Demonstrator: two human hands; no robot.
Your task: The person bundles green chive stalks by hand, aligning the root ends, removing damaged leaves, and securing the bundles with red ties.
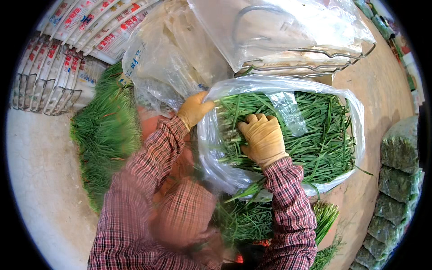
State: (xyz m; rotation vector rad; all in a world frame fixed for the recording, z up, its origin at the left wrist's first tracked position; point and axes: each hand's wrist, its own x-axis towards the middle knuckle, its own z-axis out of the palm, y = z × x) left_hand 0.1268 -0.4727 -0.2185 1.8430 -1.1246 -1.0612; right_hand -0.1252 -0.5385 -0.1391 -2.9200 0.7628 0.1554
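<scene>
A clear plastic bag (pixel 358 111) lies wide at its mouth before me, filled with long flat green leaf vegetables that look like garlic chives (pixel 317 148). My left hand (pixel 194 109), in a tan glove, grips the bag's rim at its left side. Inside the bag, my right hand (pixel 263 140), gloved alike, presses on the bundle near its pale stem ends, fingers curled; whether it grips any stems is hidden. A loose strip of clear plastic (pixel 288 113) rests on the leaves, just right of my right hand.
Loose greens (pixel 108 135) are heaped at left. Crumpled clear bags (pixel 175 50) and a stack with metal wire handles (pixel 303 64) stand beyond the bag. Printed white crates (pixel 91 30) are at upper left. A cut bundle (pixel 325 219) lies lower right; packed bags of greens (pixel 395 184) line the right side.
</scene>
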